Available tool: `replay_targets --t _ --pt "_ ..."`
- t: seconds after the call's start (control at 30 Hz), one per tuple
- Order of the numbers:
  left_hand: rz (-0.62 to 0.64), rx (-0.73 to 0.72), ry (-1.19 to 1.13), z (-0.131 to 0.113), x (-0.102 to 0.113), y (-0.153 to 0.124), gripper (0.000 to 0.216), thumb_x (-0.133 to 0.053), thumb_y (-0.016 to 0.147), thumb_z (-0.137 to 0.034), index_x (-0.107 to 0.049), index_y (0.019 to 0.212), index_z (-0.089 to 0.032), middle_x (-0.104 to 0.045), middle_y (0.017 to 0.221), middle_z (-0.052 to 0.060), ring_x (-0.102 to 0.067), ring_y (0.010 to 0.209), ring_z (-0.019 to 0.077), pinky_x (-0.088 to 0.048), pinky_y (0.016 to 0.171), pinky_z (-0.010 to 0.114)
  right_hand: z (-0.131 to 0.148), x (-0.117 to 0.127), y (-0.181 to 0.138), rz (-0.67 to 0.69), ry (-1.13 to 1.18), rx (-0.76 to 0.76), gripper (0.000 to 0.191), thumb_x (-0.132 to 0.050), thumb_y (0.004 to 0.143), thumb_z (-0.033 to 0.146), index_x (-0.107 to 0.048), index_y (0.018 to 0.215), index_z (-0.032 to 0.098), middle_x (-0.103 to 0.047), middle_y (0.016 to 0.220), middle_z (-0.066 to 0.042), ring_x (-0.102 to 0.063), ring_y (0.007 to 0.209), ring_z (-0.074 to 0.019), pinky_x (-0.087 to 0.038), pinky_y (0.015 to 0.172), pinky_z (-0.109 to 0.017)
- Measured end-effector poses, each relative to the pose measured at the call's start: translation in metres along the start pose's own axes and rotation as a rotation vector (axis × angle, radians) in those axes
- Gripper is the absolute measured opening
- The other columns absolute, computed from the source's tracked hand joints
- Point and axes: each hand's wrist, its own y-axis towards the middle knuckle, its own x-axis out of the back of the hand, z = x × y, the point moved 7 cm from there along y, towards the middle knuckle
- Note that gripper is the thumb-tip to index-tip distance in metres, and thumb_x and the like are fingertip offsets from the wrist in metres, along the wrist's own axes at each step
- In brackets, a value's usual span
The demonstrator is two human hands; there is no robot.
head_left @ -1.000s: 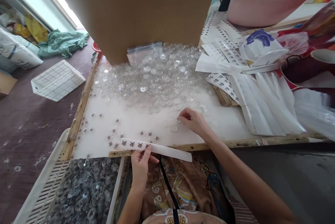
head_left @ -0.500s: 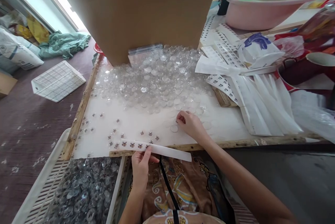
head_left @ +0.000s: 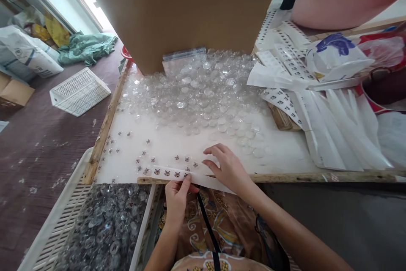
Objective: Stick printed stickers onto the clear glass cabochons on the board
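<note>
Peeling stickers (head_left: pixel 167 173) seems the step in hand: in the head view, the left hand (head_left: pixel 178 197) pinches the sticker strip (head_left: pixel 206 180) along the white table's (head_left: pixel 165 142) near edge. To its right, the right hand (head_left: pixel 229 168) has thumb and forefinger parted (nothing shows between them). The next move probably wants a fine edge-pinch.

Glare streaks the upper left; clear discs (head_left: pixel 203 93) glint.

White tbl (head_left: pixel 171 142) w/ wood edging (head_left: pixel 292 177): clear discs (head_left: pixel 203 93) heaped mid-back, cat-face pcs (head_left: pixel 177 158) nr L, printed sheets (head_left: pixel 293 64) R.
</note>
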Motion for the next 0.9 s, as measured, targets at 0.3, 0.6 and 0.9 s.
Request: replay_targets --t 0.3,0.6,0.9 --pt "0.017 -0.014 -0.046 0.0 0.001 -0.008 0.036 -0.07 0.079 -0.048 -0.074 0.069 -0.013 -0.07 0.058 0.006 -0.066 0.058 0.0226 -0.053 0.064 0.031 0.02 -0.035 -0.03 0.256 0.365 0.008 0.016 -0.052 0.088 0.009 -0.061 0.094 0.021 -0.065 0.091 -0.003 -0.06 0.084 -0.0164 -0.045 0.074 -0.026" --pt "-0.059 -0.02 -0.11 0.0 0.015 -0.008 0.032 -0.072 0.077 -0.045 -0.072 0.074 -0.013 -0.068 0.057 0.005 -0.064 0.054 0.019 -0.053 0.06 0.029 -0.03 0.001 -0.009 0.017 0.034 0.001 0.019 -0.047 0.093 0.018 -0.063 0.103 0.018 -0.064 0.103 -0.01 -0.06 0.091 -0.0223 -0.049 0.08 -0.036" --pt "-0.032 0.028 -0.145 0.013 0.012 -0.008 0.03 -0.073 0.078 -0.044 -0.072 0.08 -0.013 -0.069 0.062 0.003 -0.064 0.057 0.0174 -0.054 0.062 0.027 -0.056 0.0 0.006 0.048 -0.382 0.095 0.021 -0.046 0.093 0.013 -0.065 0.101 0.019 -0.063 0.104 -0.011 -0.054 0.096 -0.027 -0.045 0.079 -0.038"
